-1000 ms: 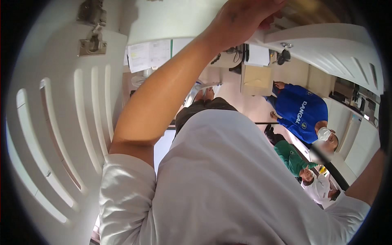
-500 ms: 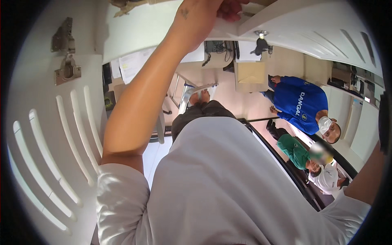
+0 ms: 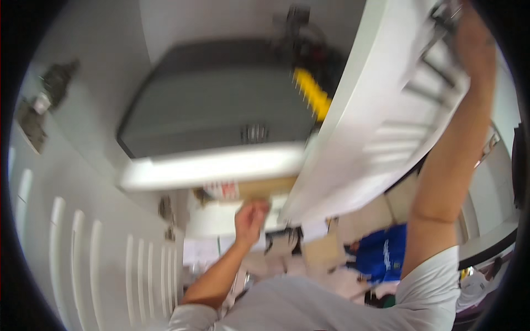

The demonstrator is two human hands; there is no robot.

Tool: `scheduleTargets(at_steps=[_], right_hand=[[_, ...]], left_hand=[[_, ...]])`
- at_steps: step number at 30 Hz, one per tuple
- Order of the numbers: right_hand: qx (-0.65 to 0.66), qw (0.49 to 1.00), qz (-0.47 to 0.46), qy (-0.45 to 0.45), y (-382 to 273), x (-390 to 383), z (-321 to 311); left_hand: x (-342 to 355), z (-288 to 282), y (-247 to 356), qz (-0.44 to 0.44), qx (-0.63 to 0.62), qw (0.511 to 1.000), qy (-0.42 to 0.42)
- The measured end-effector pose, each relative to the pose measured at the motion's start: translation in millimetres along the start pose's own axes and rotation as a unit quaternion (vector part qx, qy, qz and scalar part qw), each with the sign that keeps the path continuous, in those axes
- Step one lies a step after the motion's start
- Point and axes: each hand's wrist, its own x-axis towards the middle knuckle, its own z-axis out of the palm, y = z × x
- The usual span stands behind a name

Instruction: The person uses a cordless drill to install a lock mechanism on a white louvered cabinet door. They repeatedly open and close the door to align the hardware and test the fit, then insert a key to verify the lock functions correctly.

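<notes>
My left hand (image 3: 251, 222) is raised below the white shelf edge (image 3: 215, 165). Its fingers look bent and are smeared by motion, close to a cardboard box (image 3: 265, 187) on the lower level; I cannot tell whether they touch it. My right arm reaches up along the swung-out white cabinet door (image 3: 353, 149). High at the door's far edge, my right hand (image 3: 475, 38) is blurred, its fingers mostly hidden. On the upper shelf lies a large dark grey, flat-fronted object (image 3: 215, 105) with a yellow toothed strip (image 3: 312, 94) at its right end.
A slatted white door (image 3: 110, 248) with metal hinges (image 3: 58, 83) stands on the left. Dark, tangled-looking items (image 3: 301, 33) sit at the back of the upper shelf. Below, a person in a blue top (image 3: 381, 256) stands near a tan box (image 3: 323, 251).
The view has shifted up, bringing the upper shelf and grey object into sight. My left hand now appears lower in view; my right arm has come up along the right door.
</notes>
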Motion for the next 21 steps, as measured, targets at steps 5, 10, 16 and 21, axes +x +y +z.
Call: scheduleTargets(at_steps=[5,10,16,21], right_hand=[[0.147,0.988,0.038,0.017,-37.4,3.9,-32.4],[0.21,0.977,0.035,0.034,-39.5,-0.7,-34.2],[0.223,0.975,0.012,-0.006,-36.7,6.1,-49.4],[0.218,0.975,0.019,-0.047,-35.8,9.3,-52.8]], left_hand=[[19.9,11.0,79.0,0.221,0.046,0.974,0.02],[80.2,64.5,224.0,0.429,0.006,0.902,-0.057],[130.6,105.4,313.9,0.459,-0.034,0.888,-0.011],[150.6,124.4,341.7,0.391,-0.028,0.92,-0.018]])
